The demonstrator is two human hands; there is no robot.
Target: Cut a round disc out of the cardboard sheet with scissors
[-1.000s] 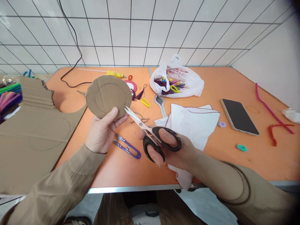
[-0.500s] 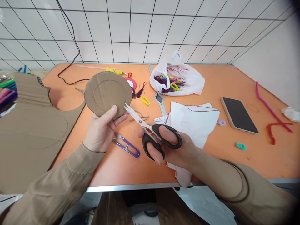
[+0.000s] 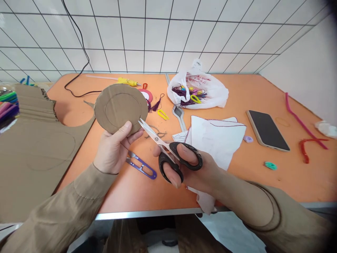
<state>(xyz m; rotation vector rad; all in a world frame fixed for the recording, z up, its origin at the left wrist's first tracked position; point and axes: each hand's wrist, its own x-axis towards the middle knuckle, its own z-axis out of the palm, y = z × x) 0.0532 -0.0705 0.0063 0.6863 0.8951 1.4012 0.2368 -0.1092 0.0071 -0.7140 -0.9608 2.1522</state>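
Pinched at its lower edge, a cardboard disc (image 3: 119,107) is held up by my left hand (image 3: 113,151), thumb in front and fingers behind. A smaller circle is drawn on its face. My right hand (image 3: 195,168) has its thumb and fingers through the black handles of a pair of scissors (image 3: 181,154). The blades are slightly parted, with their tips at the disc's lower right edge. Whether they touch the card I cannot tell. Below the disc, purple thread snips (image 3: 143,166) lie on the orange table (image 3: 126,196).
A large cut cardboard sheet (image 3: 31,189) covers the left side. At the back are a yellow glue gun (image 3: 127,82) and a white plastic bag (image 3: 213,93) with tassels. White cloth (image 3: 216,137), a phone (image 3: 268,130) and pipe cleaners (image 3: 302,119) lie to the right.
The whole view has shifted slightly. Both hands, the disc and the scissors keep nearly the same positions relative to each other.
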